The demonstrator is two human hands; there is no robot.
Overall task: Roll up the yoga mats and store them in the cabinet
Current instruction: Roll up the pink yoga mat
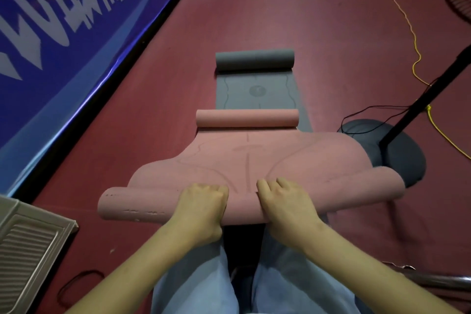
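A pink yoga mat (254, 158) lies lengthwise on the red floor in front of me, its far end curled into a roll (247, 118). Its near end is rolled into a wide tube (132, 204) across my knees. My left hand (201, 208) and my right hand (285, 205) grip this near roll side by side at its middle, fingers curled over the top. Beyond it lies a grey yoga mat (257, 92), flat in part, with its far end rolled up (254, 59). No cabinet is in view.
A blue banner wall (63, 41) runs along the left. A grey ribbed panel (28, 245) sits at the lower left. On the right stand a fan's round base (397, 150) and black pole (428, 94), with a yellow cord (415, 41) and black cable (369, 112) on the floor.
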